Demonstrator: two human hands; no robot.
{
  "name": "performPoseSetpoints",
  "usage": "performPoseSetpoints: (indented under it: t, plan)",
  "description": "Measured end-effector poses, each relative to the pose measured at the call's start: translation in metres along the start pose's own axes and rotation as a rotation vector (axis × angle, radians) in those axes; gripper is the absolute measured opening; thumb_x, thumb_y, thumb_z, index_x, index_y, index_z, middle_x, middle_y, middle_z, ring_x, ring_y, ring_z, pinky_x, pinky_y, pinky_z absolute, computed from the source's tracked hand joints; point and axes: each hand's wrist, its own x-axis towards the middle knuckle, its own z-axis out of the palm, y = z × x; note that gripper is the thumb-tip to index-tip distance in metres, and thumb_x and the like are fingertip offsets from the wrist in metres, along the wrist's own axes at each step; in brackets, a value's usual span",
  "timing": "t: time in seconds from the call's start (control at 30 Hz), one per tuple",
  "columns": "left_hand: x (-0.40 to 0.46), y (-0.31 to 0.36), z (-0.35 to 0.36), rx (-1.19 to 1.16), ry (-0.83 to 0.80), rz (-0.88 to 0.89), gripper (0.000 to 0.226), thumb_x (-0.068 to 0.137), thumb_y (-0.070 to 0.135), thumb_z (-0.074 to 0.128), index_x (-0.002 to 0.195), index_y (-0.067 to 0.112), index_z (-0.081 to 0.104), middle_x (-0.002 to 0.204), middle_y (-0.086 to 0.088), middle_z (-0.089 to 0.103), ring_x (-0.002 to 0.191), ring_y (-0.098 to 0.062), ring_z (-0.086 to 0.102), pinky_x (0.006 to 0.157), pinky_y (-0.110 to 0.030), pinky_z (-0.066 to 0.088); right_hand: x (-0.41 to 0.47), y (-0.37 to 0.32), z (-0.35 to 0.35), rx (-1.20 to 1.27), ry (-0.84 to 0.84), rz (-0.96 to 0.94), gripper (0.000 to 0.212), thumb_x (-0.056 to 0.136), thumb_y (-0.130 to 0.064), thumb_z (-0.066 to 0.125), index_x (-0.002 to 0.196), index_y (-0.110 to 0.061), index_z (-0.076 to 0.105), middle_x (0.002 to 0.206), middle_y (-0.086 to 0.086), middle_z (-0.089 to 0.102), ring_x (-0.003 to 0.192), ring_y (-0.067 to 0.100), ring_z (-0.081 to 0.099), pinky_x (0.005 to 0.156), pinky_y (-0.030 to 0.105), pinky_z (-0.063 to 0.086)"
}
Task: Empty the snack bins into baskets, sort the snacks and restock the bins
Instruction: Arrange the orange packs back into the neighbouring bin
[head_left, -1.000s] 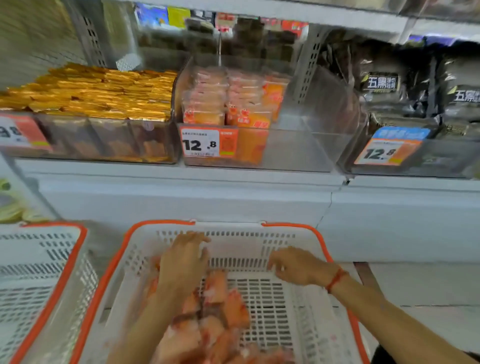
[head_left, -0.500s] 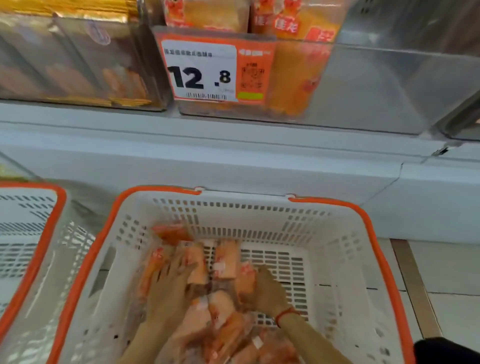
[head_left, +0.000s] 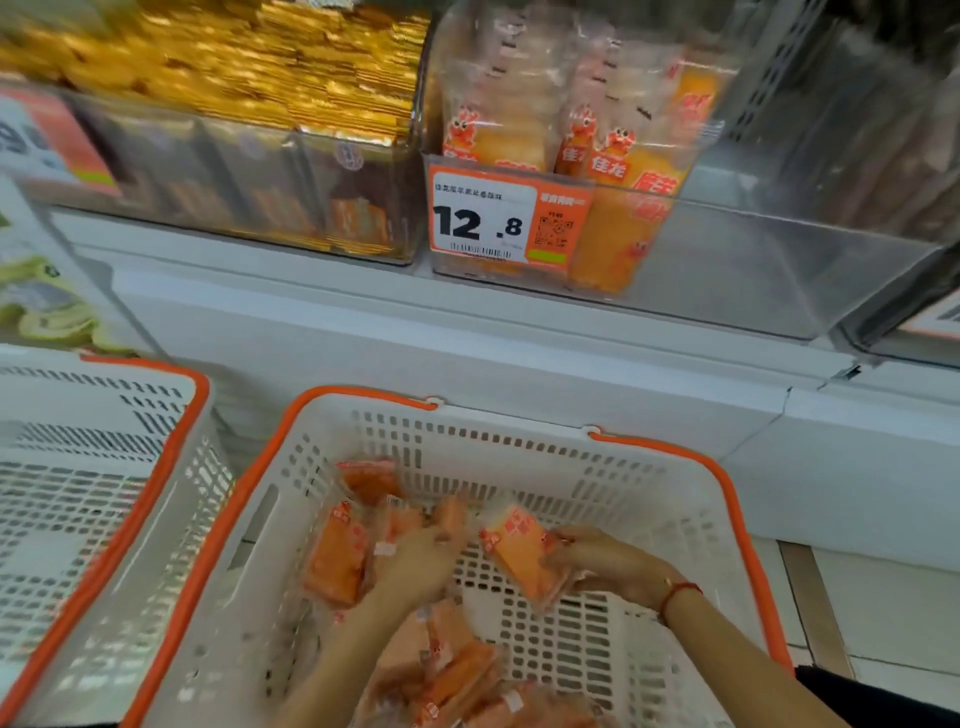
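A white shelf is running across the far side, carrying clear bins side by side. The far-left clear bin is lying heaped with gold-wrapped snacks; to its right, the middle clear bin is holding orange snack packets standing upright in its left part, with a price tag reading 12.8 sitting on its front, while its right part is showing bare plastic. Nearer, a white basket with an orange rim is sitting below the shelf, and loose orange packets are lying piled in its left and near part. A second white basket with the same orange rim is sitting just beside it on the left; only its slotted walls and floor are showing. Inside the middle basket, the right hand is grasping one orange packet, fingers curled round its right end, so the packet is tilting out to the left of the hand, above the basket floor. A red string bracelet is sitting on that wrist. The left hand is lying just left of the held packet, among the pile, with blurred packets at its fingertips; I cannot tell whether it is gripping any of them.
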Motion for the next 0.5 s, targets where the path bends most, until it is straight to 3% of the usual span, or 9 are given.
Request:
performPoseSetpoints:
  t: [0.07,0.13,0.2,0.27,0.3,0.37,0.43,0.5]
  plan:
    - [-0.010,0.011,0.000,-0.226,-0.141,-0.059,0.073,0.089,0.070,0.043,0.132,0.013,0.055,0.131,-0.009,0.060,0.112,-0.025,0.062,0.092,-0.033,0.051,-0.014,-0.011,0.009,0.138,-0.047,-0.101,0.034,0.094,-0.018,0.061,0.128,-0.020,0.059,0.118,0.003,0.069,0.106,0.018,0.065,0.099,0.037,0.051]
    - [-0.019,0.016,0.000,-0.332,-0.162,0.003,0.076,0.079,0.077,0.052,0.129,0.020,0.057,0.118,0.006,0.064,0.107,-0.014,0.061,0.094,-0.029,0.050,-0.031,-0.024,0.021,0.215,-0.070,-0.193,0.034,0.094,-0.020,0.062,0.127,-0.022,0.059,0.120,-0.001,0.069,0.110,0.016,0.065,0.098,0.033,0.051]
    - [-0.031,0.018,0.000,-0.455,-0.074,0.116,0.040,0.093,0.053,0.053,0.117,0.022,0.059,0.102,0.013,0.062,0.092,-0.003,0.060,0.073,-0.011,0.049,-0.041,-0.029,0.034,0.255,-0.068,-0.270,0.039,0.092,-0.021,0.064,0.130,-0.025,0.056,0.124,-0.002,0.066,0.114,0.018,0.063,0.100,0.034,0.049]
    - [-0.044,0.020,-0.005,-0.575,0.040,0.174,0.013,0.097,0.040,0.051,0.104,0.030,0.056,0.095,0.017,0.058,0.082,0.003,0.055,0.058,-0.008,0.044,-0.049,-0.026,0.045,0.225,-0.053,-0.301,0.055,0.089,-0.021,0.069,0.138,-0.030,0.045,0.133,-0.002,0.058,0.119,0.018,0.059,0.100,0.033,0.049]
    - [-0.048,0.019,-0.011,-0.622,0.086,0.182,0.006,0.098,0.038,0.051,0.097,0.032,0.054,0.091,0.016,0.057,0.078,0.002,0.053,0.057,-0.011,0.043,-0.051,-0.021,0.050,0.117,-0.034,-0.291,0.064,0.088,-0.018,0.070,0.143,-0.028,0.039,0.138,0.000,0.052,0.123,0.019,0.055,0.099,0.031,0.049]
    - [-0.055,0.014,-0.022,-0.696,0.166,0.160,0.009,0.097,0.038,0.053,0.094,0.030,0.056,0.087,0.005,0.058,0.073,-0.008,0.051,0.062,-0.020,0.042,-0.051,-0.004,0.063,-0.330,-0.013,-0.250,0.074,0.088,-0.016,0.070,0.150,-0.022,0.029,0.147,0.003,0.042,0.132,0.021,0.045,0.101,0.029,0.044]
    - [-0.057,0.005,-0.029,-0.691,0.192,0.096,0.023,0.097,0.040,0.055,0.111,0.022,0.058,0.091,-0.002,0.057,0.075,-0.014,0.050,0.066,-0.027,0.042,-0.046,0.017,0.077,-0.719,-0.034,-0.246,0.076,0.089,-0.015,0.069,0.151,-0.022,0.026,0.152,0.003,0.035,0.137,0.023,0.038,0.107,0.033,0.038]
    - [-0.061,0.001,-0.034,-0.681,0.186,0.088,0.033,0.096,0.040,0.055,0.122,0.019,0.054,0.098,0.000,0.062,0.084,-0.015,0.056,0.070,-0.028,0.043,-0.042,0.028,0.094,-0.892,-0.007,-0.279,0.075,0.088,-0.016,0.068,0.150,-0.027,0.029,0.154,0.003,0.035,0.137,0.024,0.037,0.110,0.040,0.036]
